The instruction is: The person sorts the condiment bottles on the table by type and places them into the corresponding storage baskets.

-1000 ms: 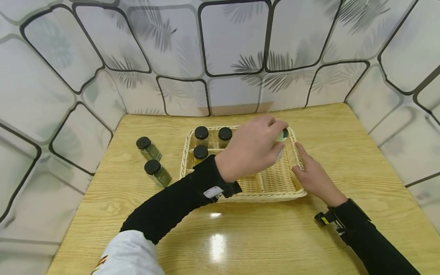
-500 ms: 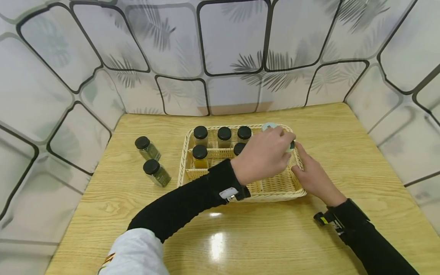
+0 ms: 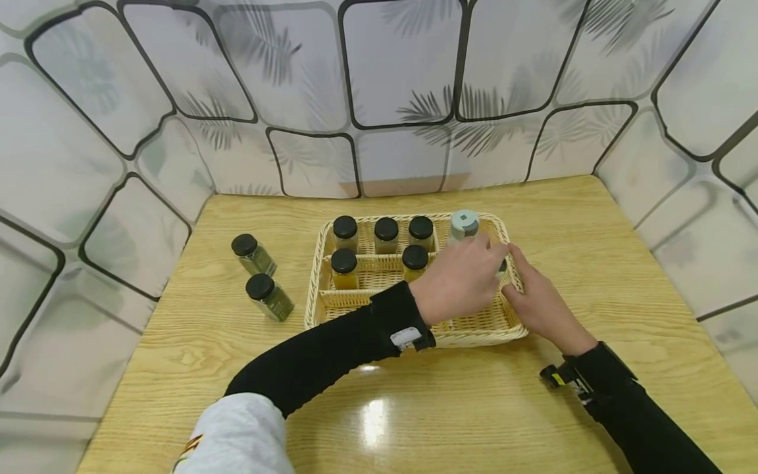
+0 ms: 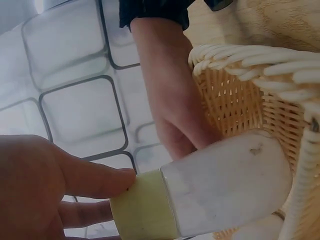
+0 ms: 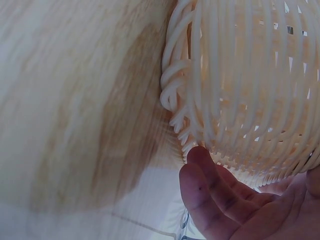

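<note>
My left hand (image 3: 458,280) pinches a jar by its pale yellow-green lid (image 4: 145,205), thumb on one side and fingers on the other. The jar's body (image 4: 227,182) is whitish and see-through, tilted inside the right end of a wicker basket (image 3: 474,340); from the head view the hand mostly hides it. On the basket's right end, my right hand (image 3: 541,306) grips the rim, thumb inside and fingers along the outer weave (image 5: 245,85). Just behind the left hand, a jar with a pale blue top (image 3: 464,224) stands in the back right compartment.
Several black-lidded spice jars (image 3: 345,263) stand in the basket's left and middle compartments. Two more, a green-filled jar (image 3: 254,255) and another jar (image 3: 271,297), are on the wooden table (image 3: 320,421) left of it. Patterned fabric (image 3: 408,72) encloses the back and sides.
My left hand has moved right and nearer the front, lower into the basket with the jar, uncovering the pale-blue-topped jar and black-lidded ones. The right hand has stayed on the rim.
</note>
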### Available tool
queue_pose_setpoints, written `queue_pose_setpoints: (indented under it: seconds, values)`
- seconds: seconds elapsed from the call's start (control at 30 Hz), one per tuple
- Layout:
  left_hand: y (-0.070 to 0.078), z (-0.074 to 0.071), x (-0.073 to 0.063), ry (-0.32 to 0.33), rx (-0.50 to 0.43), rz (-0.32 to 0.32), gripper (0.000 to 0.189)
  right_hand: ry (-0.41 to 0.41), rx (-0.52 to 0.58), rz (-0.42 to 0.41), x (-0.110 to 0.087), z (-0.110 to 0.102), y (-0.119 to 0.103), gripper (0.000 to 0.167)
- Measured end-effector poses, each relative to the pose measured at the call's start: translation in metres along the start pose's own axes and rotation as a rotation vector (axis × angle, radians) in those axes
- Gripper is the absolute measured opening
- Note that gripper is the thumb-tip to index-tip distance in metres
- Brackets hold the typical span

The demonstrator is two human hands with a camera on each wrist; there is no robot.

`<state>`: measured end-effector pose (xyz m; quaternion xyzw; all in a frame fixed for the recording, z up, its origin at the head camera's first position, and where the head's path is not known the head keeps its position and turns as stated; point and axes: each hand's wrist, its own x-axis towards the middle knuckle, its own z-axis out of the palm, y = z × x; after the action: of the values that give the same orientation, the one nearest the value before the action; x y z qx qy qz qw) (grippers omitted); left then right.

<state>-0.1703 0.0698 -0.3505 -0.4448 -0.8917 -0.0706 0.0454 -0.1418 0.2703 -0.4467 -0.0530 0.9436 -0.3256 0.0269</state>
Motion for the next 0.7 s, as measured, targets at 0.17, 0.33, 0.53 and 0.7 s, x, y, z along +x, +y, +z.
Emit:
queue_pose_setpoints:
  seconds: [0.17, 0.33, 0.53, 0.7]
  values:
    - [0.001, 0.007, 0.001, -0.016, 0.007, 0.011, 0.038, 0.008, 0.004, 0.004, 0.0, 0.0, 0.0, 0.074]
    - [0.002, 0.012, 0.001, -0.018, -0.006, 0.025, 0.037, 0.012, 0.003, 0.009, 0.001, 0.0, -0.001, 0.075]
    - [0.0, 0.017, 0.001, -0.025, -0.026, 0.026, 0.032, 0.013, 0.008, 0.013, 0.0, -0.001, -0.003, 0.075]
    - [-0.001, 0.018, 0.002, -0.061, -0.06, -0.013, 0.034, 0.012, 0.011, 0.01, 0.0, -0.001, -0.002, 0.075]
